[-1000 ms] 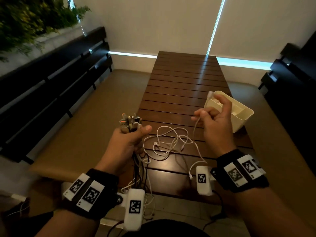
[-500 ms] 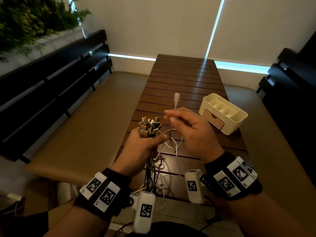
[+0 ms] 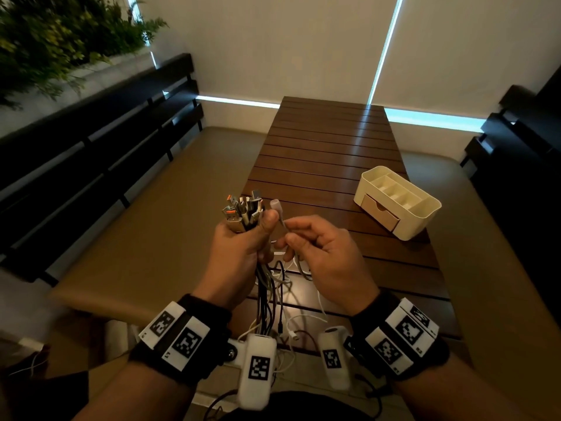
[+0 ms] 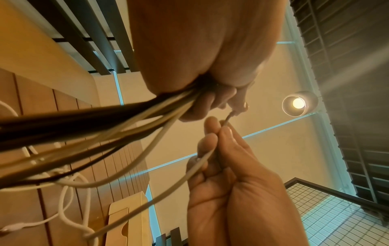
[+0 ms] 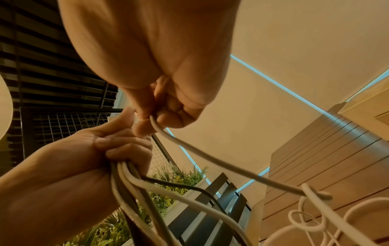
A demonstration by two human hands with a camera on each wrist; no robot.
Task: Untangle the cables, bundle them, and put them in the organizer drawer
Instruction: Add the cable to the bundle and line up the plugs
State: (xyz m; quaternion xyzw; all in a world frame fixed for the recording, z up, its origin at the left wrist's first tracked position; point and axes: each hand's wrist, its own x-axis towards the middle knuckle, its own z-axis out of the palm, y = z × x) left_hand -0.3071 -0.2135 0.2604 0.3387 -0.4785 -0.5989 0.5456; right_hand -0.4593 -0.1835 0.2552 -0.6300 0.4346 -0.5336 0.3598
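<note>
My left hand grips a bundle of cables, their plugs sticking up above the fist. The black and white cords hang down from it toward the table edge. My right hand pinches a white cable just below its plug, right beside the left thumb. In the right wrist view that white cable runs from my fingers down to loose loops on the table. The cream organizer with its small drawer shut stands on the table at the right.
The slatted wooden table stretches ahead. Loose white cable loops lie at its near edge. Tan benches with dark slatted backs flank both sides. Plants grow at the far left.
My right hand has brought the white cable's plug left, from near the organizer to right beside the bundle in my left hand. Both hands have come closer together.
</note>
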